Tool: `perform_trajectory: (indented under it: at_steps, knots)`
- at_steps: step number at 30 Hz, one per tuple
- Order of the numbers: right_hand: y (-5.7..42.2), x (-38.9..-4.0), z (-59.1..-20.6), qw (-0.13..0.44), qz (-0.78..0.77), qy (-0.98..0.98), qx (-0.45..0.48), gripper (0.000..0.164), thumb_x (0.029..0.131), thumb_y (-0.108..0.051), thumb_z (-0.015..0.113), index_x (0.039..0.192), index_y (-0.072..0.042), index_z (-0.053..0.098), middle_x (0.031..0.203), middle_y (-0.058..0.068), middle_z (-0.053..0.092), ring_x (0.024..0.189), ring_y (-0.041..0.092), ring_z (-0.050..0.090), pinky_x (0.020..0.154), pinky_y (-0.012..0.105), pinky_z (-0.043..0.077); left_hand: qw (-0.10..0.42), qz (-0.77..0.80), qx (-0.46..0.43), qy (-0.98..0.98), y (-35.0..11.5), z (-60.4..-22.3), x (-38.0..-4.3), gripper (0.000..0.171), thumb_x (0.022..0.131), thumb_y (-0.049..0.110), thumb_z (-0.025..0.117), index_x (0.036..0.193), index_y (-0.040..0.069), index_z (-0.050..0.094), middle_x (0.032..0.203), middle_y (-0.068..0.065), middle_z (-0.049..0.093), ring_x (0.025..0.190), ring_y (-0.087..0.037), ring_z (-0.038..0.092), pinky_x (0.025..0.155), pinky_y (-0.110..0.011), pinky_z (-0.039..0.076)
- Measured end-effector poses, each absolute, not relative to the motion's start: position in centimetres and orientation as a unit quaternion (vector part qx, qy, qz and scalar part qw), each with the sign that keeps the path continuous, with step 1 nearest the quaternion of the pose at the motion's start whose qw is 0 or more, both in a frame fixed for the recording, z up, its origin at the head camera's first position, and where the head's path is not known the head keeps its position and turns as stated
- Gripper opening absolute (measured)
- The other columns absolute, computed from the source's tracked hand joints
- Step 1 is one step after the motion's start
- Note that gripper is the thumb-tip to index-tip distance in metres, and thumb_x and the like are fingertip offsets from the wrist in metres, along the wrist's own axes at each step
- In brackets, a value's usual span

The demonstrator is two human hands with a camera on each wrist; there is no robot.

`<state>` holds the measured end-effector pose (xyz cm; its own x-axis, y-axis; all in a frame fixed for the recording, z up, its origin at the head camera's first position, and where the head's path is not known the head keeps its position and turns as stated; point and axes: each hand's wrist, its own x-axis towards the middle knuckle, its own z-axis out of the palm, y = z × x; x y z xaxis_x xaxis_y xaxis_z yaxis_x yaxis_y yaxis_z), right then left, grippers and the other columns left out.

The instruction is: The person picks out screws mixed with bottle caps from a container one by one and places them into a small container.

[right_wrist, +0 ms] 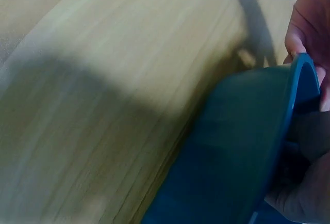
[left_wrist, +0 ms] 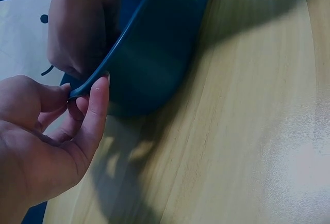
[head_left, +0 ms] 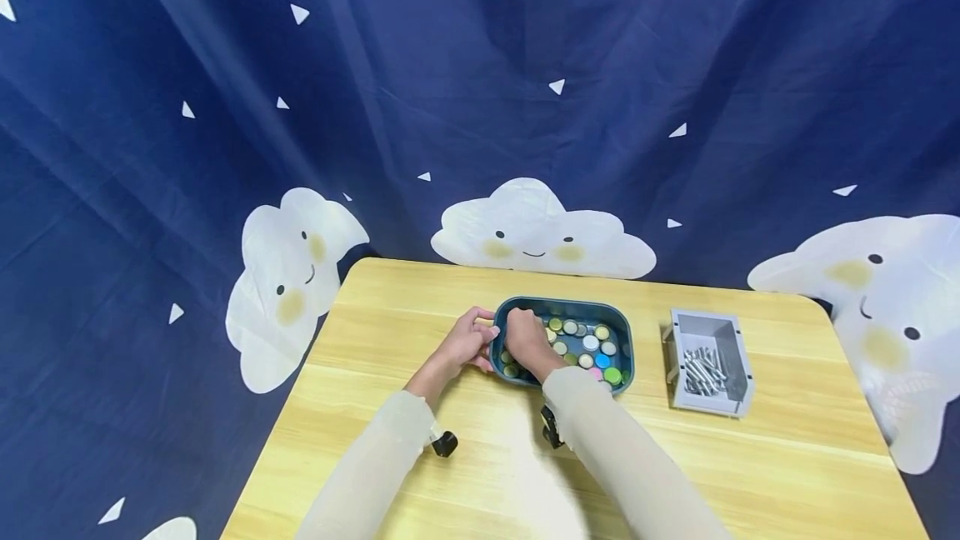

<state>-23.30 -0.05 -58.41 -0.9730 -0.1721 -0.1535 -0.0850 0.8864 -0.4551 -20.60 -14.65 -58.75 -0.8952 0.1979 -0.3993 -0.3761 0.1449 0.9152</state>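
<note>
A dark blue-green tub (head_left: 632, 348) stands on the table with many round caps (head_left: 591, 343) in it, mostly pale or yellowish, a few blue, pink and green. My left hand (head_left: 467, 340) is at the tub's left end. In the left wrist view its thumb and fingers pinch the rim (left_wrist: 88, 83). My right hand (head_left: 527, 342) reaches down inside the left part of the tub, knuckles up. Its fingertips are hidden behind the hand and the tub wall (right_wrist: 242, 131), so I cannot tell what they hold.
To the right of the tub stands a grey open bin (head_left: 705, 322) with silvery metal pieces (head_left: 703, 372) inside. Wooden table (head_left: 487, 473) surrounds both containers. A dark blue curtain (head_left: 480, 107) with clouds and white triangles hangs behind the far edge.
</note>
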Motion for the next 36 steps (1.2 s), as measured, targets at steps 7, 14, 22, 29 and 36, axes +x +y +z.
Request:
perform_trajectory:
  at_steps: [7, 14, 22, 29, 36]
  knots:
    - [1.2, -23.7, -57.9, 0.130, -0.247, 0.959, -0.052, 0.021, 0.091, -0.017, 0.075, 0.076, -0.005, 0.066, 0.074, 0.009, 0.067, 0.072, 0.024, 0.066, 0.061, 0.034, 0.058, 0.220, 0.654, -0.061, 0.721, -14.6, -59.1, -20.7, 0.035, 0.106, 0.011, 0.055, 0.140, 0.007, 0.048, 0.112, -0.027, 0.065, 0.059, -0.018, 0.062, 0.045, -0.029, 0.062]
    - [4.0, -24.2, -55.3, 0.147, -0.262, 0.951, -0.067, 0.043, 0.086, -0.018, 0.083, 0.056, -0.014, 0.052, 0.054, -0.001, 0.050, 0.055, 0.018, 0.054, 0.055, 0.029, 0.048, 0.226, 0.648, -0.064, 0.724, -14.7, -59.2, -20.8, 0.036, 0.106, 0.013, 0.055, 0.140, 0.010, 0.048, 0.113, -0.026, 0.066, 0.061, -0.019, 0.063, 0.047, -0.032, 0.064]
    - [7.7, -24.1, -51.6, 0.152, -0.267, 0.948, -0.088, 0.033, 0.086, -0.015, 0.076, 0.054, -0.012, 0.068, 0.052, -0.004, 0.060, 0.050, 0.012, 0.047, 0.057, 0.026, 0.047, 0.221, 0.648, -0.077, 0.725, -14.4, -59.1, -20.7, 0.032, 0.105, 0.012, 0.056, 0.135, 0.002, 0.050, 0.107, -0.024, 0.064, 0.060, -0.017, 0.060, 0.046, -0.029, 0.063]
    - [11.4, -23.8, -49.8, 0.145, -0.275, 0.945, -0.100, 0.034, 0.088, -0.011, 0.068, 0.056, -0.016, 0.062, 0.050, -0.005, 0.049, 0.049, 0.011, 0.042, 0.059, 0.025, 0.044, 0.223, 0.649, -0.088, 0.722, -14.3, -59.1, -20.7, 0.029, 0.104, 0.011, 0.057, 0.130, 0.002, 0.049, 0.104, -0.024, 0.062, 0.058, -0.017, 0.058, 0.045, -0.029, 0.062]
    - [15.3, -22.9, -48.4, 0.111, -0.274, 0.950, -0.105, 0.019, 0.087, -0.015, 0.070, 0.069, -0.010, 0.074, 0.064, -0.003, 0.064, 0.061, 0.013, 0.054, 0.067, 0.028, 0.052, 0.223, 0.651, -0.081, 0.721, -14.4, -59.1, -20.7, 0.029, 0.104, 0.011, 0.057, 0.130, 0.002, 0.048, 0.098, -0.021, 0.060, 0.055, -0.016, 0.056, 0.044, -0.029, 0.062]
